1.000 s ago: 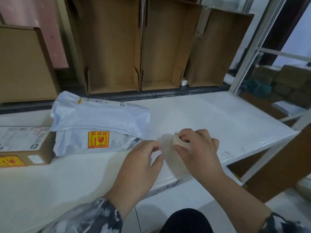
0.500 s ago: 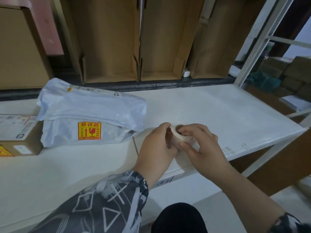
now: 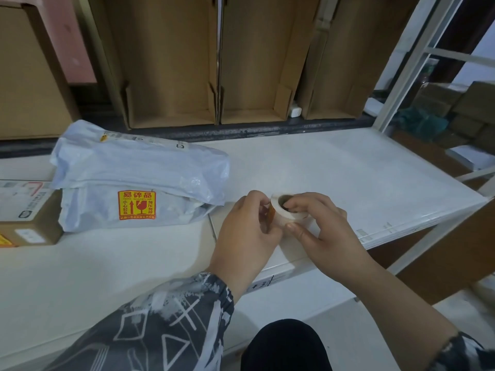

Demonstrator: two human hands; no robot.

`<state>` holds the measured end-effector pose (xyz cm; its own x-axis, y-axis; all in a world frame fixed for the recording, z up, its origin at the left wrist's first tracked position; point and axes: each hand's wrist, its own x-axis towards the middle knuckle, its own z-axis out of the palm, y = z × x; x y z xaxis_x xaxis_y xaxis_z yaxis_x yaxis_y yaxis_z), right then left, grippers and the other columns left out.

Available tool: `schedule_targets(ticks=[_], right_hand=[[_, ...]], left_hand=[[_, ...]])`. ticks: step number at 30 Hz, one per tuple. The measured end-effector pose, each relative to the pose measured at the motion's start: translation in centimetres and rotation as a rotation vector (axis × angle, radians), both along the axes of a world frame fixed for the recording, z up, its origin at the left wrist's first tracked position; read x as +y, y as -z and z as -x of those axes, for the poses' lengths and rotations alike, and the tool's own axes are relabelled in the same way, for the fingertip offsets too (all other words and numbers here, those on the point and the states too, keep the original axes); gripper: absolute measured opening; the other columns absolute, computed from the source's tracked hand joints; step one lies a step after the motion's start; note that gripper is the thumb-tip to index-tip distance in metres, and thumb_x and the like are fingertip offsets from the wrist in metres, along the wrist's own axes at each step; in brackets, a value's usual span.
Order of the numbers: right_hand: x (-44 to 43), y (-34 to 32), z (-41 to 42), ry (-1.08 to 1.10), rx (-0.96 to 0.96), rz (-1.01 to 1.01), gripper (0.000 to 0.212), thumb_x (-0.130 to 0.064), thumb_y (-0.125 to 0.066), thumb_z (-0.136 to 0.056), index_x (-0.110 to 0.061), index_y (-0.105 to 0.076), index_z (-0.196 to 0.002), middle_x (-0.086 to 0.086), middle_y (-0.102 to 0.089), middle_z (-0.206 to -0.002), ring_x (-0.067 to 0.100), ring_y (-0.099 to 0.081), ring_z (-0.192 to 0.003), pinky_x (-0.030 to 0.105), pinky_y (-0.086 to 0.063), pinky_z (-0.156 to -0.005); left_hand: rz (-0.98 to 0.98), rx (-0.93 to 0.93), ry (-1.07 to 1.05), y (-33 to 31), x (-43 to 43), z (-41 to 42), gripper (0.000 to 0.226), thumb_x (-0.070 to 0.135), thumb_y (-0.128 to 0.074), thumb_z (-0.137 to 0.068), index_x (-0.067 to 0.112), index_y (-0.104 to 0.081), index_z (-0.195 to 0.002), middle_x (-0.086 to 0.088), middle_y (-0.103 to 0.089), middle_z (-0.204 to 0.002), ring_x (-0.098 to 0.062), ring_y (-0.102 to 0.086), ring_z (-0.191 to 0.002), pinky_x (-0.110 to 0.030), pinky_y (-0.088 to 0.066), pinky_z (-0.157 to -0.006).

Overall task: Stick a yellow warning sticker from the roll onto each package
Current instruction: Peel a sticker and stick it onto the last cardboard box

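Single head-worn wide-angle view, looking forward and down from just above the flat white bench (image 3: 348,183), close to its near edge, facing tall brown cardboard boxes (image 3: 171,62) standing behind the bench, edges visibly bowed

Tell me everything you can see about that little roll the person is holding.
The sticker roll is a small, pale paper-like ring with a hollow core, held just above the white table. The right hand grips it, one finger hooked into the core, thumb underneath. The left hand pinches an orange-yellow sticker at the roll's left side, seen edge-on, apparently being peeled away.
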<state>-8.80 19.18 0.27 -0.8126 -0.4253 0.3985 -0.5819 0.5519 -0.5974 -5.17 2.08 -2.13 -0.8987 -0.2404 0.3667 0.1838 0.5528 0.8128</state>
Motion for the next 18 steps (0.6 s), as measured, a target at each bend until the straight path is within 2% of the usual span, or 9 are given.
schedule_targets(ticks=[4,10,18], right_hand=[[0.09,0.06,0.0,0.002,-0.001,0.015,0.04,-0.012,-0.077,-0.09,-0.036,-0.064,-0.12,-0.021,-0.061,-0.13,-0.009,-0.051,-0.125,0.025,-0.024,-0.111],[-0.06,0.09,-0.13,-0.002,0.011,0.035,0.042,-0.012,-0.076,-0.09,-0.04,-0.063,-0.119,-0.025,-0.06,-0.129,-0.007,-0.052,-0.126,0.026,-0.024,-0.112],[0.06,0.27,0.0,-0.002,0.033,-0.008,0.041,-0.012,-0.076,-0.091,-0.035,-0.065,-0.122,-0.029,-0.061,-0.129,0.002,-0.05,-0.132,0.015,-0.019,-0.108]], left_hand=[[0.046,-0.004,0.043,-0.16,0.11,-0.21,0.04,0.025,-0.076,-0.084,0.027,-0.051,-0.114,0.008,-0.057,-0.104,-0.008,-0.061,-0.091,-0.032,-0.056,-0.081],[0.07,0.002,0.016,-0.09,0.14,-0.01,0.03,0.017,-0.071,-0.089,0.026,-0.05,-0.109,0.008,-0.057,-0.1,-0.009,-0.061,-0.085,-0.034,-0.055,-0.079],[0.054,0.001,-0.017,-0.04,0.1,-0.06,0.024,0.008,-0.064,-0.092,0.026,-0.049,-0.101,0.012,-0.059,-0.092,-0.005,-0.058,-0.082,-0.03,-0.053,-0.075]])
